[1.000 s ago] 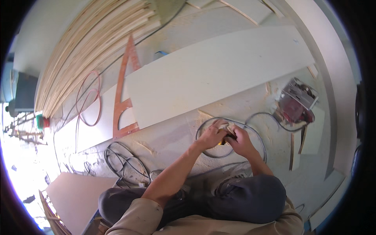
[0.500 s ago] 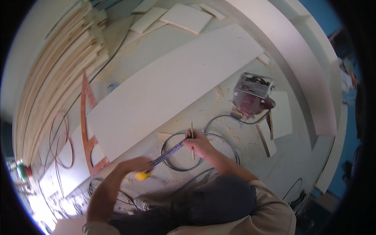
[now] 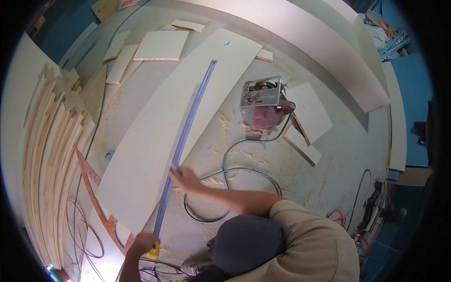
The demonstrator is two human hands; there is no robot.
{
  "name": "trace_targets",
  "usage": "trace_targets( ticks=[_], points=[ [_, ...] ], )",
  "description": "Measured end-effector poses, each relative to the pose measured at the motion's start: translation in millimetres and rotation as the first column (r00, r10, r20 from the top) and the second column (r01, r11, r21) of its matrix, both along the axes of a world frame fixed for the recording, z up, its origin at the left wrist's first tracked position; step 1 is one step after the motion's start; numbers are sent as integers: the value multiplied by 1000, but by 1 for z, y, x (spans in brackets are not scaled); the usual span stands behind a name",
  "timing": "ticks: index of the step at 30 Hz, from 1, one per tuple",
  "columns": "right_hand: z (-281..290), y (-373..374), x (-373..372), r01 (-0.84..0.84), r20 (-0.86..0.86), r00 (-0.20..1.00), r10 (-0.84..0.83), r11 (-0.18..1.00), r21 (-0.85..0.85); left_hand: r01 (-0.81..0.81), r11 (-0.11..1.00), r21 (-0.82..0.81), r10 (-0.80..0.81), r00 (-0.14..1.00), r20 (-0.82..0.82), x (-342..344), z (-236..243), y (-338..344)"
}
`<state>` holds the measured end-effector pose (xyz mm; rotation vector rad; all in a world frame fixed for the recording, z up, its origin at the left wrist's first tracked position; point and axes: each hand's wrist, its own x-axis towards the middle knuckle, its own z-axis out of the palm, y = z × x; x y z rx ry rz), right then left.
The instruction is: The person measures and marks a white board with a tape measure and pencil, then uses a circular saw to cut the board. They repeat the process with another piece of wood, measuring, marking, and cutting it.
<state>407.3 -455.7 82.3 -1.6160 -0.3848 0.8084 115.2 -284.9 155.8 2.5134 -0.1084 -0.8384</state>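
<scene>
l hand (image 3: 141, 244) wraps yellow tape case (image 3: 153, 252), r hand (image 3: 185, 180) at its 1 o'clock part-curls by blade (image 3: 187, 121), can't tell grip.

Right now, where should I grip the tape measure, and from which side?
Probably by its yellow case, from the near side: the case is compact, while the long, thin blade runs out from its far side across the white board.

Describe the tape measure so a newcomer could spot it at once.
Start at the long white board slanting up the middle. The tape measure stretches over it, from the left hand near the board's lower end past the right hand. Unlike the orange triangle beside the board, it is a straight blue-violet strip with a yellow case.
</scene>
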Motion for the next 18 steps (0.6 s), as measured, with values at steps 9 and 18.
trace_targets(
  ticks=[9,18],
  points=[
    [-23,-9,110,299,-239,918,-317,948,-111,-476,876,-77,470,878,-92,73,26,12],
    [-48,-25,194,573,-364,774,-518,817,57,-606,746,275,650,753,-104,-54,43,50]
  ],
)
